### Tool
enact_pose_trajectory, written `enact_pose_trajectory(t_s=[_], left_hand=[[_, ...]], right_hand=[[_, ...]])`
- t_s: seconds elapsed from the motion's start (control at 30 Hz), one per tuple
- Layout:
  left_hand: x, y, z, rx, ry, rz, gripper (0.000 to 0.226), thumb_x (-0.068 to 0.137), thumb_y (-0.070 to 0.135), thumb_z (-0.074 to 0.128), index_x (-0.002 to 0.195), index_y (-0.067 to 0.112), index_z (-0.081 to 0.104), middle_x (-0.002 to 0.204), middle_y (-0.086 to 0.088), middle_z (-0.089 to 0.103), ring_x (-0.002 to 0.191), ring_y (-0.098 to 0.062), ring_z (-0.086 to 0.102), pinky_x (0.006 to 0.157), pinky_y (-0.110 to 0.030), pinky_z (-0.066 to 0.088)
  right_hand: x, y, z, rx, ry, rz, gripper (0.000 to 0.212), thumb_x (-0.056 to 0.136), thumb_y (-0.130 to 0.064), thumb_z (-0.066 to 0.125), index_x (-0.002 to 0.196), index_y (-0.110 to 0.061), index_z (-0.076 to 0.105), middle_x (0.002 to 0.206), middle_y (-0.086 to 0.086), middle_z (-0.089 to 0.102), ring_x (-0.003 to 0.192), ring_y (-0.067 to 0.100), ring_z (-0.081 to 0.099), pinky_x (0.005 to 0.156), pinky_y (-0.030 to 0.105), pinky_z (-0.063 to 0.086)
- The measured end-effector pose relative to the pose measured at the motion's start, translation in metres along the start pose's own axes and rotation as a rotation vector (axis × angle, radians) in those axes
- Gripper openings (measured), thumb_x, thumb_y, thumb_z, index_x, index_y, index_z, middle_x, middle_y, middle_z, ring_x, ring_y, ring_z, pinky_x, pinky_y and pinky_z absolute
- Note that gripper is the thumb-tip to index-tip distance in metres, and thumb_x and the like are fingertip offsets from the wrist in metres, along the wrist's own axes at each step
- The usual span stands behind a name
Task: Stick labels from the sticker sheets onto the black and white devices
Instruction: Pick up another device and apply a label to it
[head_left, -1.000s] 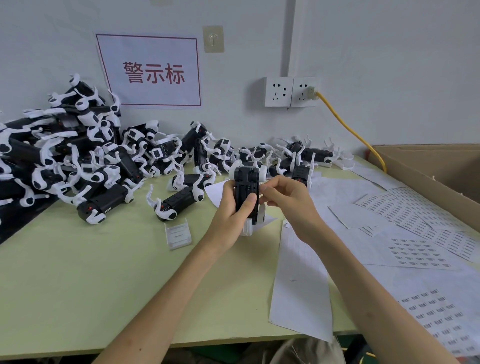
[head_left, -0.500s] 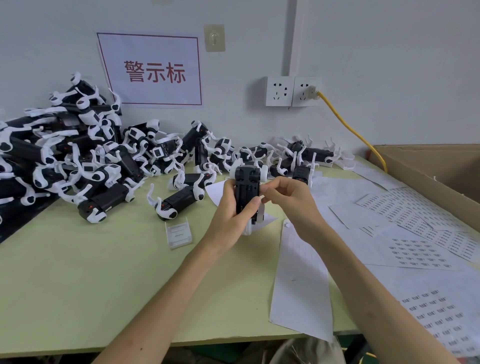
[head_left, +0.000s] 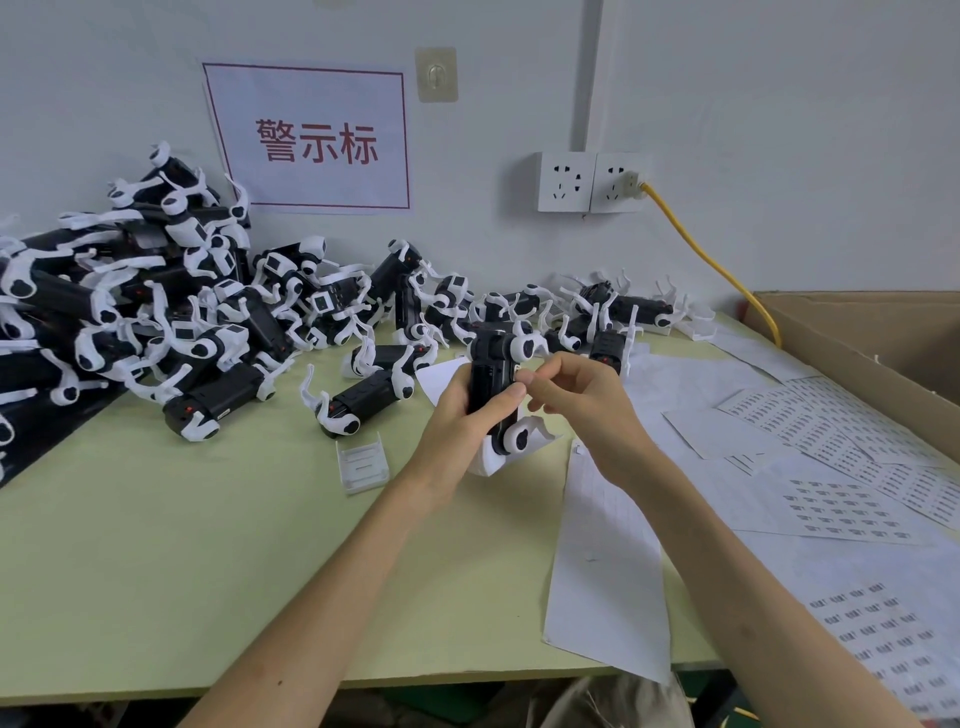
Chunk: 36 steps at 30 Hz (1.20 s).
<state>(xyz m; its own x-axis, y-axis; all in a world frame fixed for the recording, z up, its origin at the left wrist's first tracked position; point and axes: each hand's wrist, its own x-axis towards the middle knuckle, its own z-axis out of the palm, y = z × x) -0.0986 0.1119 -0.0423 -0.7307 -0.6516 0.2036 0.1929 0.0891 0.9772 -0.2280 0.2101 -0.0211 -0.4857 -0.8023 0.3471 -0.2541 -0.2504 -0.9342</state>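
Observation:
My left hand grips a black and white device upright above the table's middle, thumb across its front. My right hand has its fingertips curled at the device's right side, pinching or pressing something small and white there; whether it is a label I cannot tell. A large pile of black and white devices fills the back left. Sticker sheets with rows of small printed labels lie on the right.
A small clear plastic piece lies left of my hands. A blank white sheet hangs over the table's front edge. A cardboard box stands at the far right. A yellow cable runs from the wall socket.
The device in my left hand has turned slightly, showing more of its right side. My right fingertips have shifted onto that side.

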Motion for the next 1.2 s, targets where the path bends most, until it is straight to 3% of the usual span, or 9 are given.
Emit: enact_pose_trajectory(t_s=[0.13,0.23,0.5,0.67,0.83,0.93,1.03,1.13,1.2], left_hand=[[0.003,0.000,-0.003,-0.054,0.008,-0.118,0.053,0.077,0.036,0.072,0.124,0.016,0.061,0.118,-0.007,0.073,0.108,-0.021,0.071,0.097,-0.037,0.054],[0.005,-0.001,-0.005,-0.077,0.034,-0.155,0.057,0.071,0.036,0.073,0.122,0.015,0.059,0.108,-0.005,0.072,0.093,-0.015,0.072,0.085,-0.033,0.054],[0.002,-0.004,-0.002,-0.024,-0.022,-0.148,0.077,0.053,0.048,0.078,0.120,0.017,0.054,0.093,0.005,0.073,0.089,-0.010,0.071,0.084,-0.030,0.052],[0.004,-0.005,-0.003,-0.137,-0.037,-0.165,0.062,0.069,0.029,0.079,0.123,0.010,0.056,0.100,-0.003,0.076,0.096,-0.018,0.074,0.081,-0.032,0.056],[0.005,-0.007,-0.004,-0.101,-0.021,-0.139,0.057,0.076,0.034,0.077,0.124,0.011,0.058,0.109,-0.008,0.077,0.106,-0.022,0.073,0.096,-0.038,0.054],[0.006,-0.008,-0.005,-0.097,-0.015,-0.150,0.053,0.076,0.036,0.073,0.121,0.012,0.058,0.099,-0.005,0.078,0.098,-0.016,0.073,0.090,-0.034,0.053],[0.007,-0.007,-0.002,-0.126,-0.026,-0.180,0.052,0.076,0.039,0.068,0.121,0.015,0.058,0.110,-0.011,0.074,0.102,-0.019,0.073,0.091,-0.035,0.055],[0.006,-0.007,0.000,-0.135,-0.027,-0.192,0.056,0.077,0.046,0.069,0.124,0.017,0.059,0.122,-0.013,0.072,0.111,-0.024,0.072,0.103,-0.044,0.053],[0.006,-0.007,0.000,-0.117,-0.022,-0.192,0.059,0.080,0.053,0.069,0.124,0.016,0.061,0.122,-0.012,0.072,0.116,-0.026,0.069,0.109,-0.049,0.048]], right_hand=[[-0.001,0.001,0.001,-0.025,-0.045,0.004,0.014,0.095,-0.012,0.070,0.082,-0.013,0.069,0.073,-0.006,0.071,0.067,0.011,0.063,0.069,0.024,0.050],[-0.001,0.002,0.001,-0.008,-0.027,0.000,0.013,0.096,-0.013,0.069,0.083,-0.015,0.071,0.075,-0.006,0.072,0.065,0.010,0.062,0.064,0.021,0.050],[0.000,0.005,0.004,0.013,0.046,-0.045,0.017,0.090,-0.017,0.078,0.076,-0.015,0.068,0.064,-0.004,0.067,0.058,0.010,0.060,0.058,0.018,0.047],[-0.001,0.005,0.008,0.037,0.093,-0.101,0.018,0.087,-0.012,0.080,0.073,-0.015,0.069,0.065,-0.005,0.067,0.057,0.009,0.059,0.057,0.017,0.047],[-0.001,0.007,0.011,0.053,0.114,-0.115,0.017,0.088,-0.009,0.078,0.074,-0.011,0.067,0.065,-0.001,0.066,0.056,0.011,0.059,0.056,0.019,0.048],[-0.002,0.012,0.015,0.059,0.086,-0.045,0.021,0.091,-0.014,0.076,0.072,-0.009,0.066,0.064,0.001,0.065,0.057,0.008,0.059,0.052,0.013,0.043],[-0.002,0.016,0.020,0.060,0.102,0.033,0.028,0.094,-0.024,0.073,0.069,-0.013,0.066,0.066,0.000,0.063,0.062,0.009,0.057,0.056,0.014,0.043],[-0.001,0.018,0.019,-0.005,0.104,0.082,0.026,0.096,-0.034,0.070,0.092,-0.008,0.069,0.084,-0.003,0.069,0.078,0.006,0.064,0.069,0.018,0.048],[0.000,0.018,0.019,-0.015,0.041,0.119,0.023,0.099,-0.037,0.064,0.111,-0.018,0.069,0.106,-0.010,0.073,0.096,0.003,0.068,0.080,0.022,0.053]])
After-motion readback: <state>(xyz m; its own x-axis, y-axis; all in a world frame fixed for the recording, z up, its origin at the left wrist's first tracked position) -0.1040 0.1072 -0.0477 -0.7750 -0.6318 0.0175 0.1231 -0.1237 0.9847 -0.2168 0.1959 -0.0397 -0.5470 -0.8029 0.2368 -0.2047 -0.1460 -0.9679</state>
